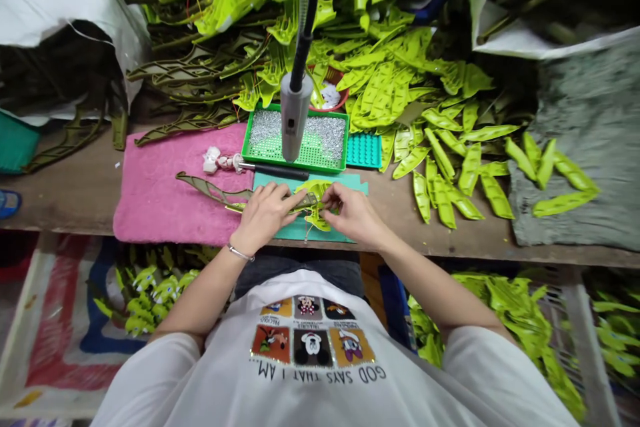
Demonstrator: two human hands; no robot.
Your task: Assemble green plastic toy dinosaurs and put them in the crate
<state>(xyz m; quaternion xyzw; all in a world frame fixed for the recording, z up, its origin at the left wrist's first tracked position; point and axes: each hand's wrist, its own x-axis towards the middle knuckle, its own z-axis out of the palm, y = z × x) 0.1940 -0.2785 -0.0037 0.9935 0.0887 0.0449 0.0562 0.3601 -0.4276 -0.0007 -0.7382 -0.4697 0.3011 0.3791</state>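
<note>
My left hand (267, 212) lies over a long dark olive plastic part (210, 191), its fingers closed on it above the teal mat (350, 185). Part of a lime-green plastic piece (316, 215) shows between my two hands, against the dark part's right end. At the right edge of that piece, my right hand (350, 212) has its thumb and index finger pinched together; what they hold is too small to make out. Just behind my hands a black-handled tool (280, 171) lies across the mat's far edge.
A green tray (345, 153) of small metal pieces stands behind the mat, below a hanging grey tool (291, 117). A pink cloth (165, 193) lies at left. Lime-green pods (443, 197) are scattered at right, and olive parts (195, 73) are piled behind.
</note>
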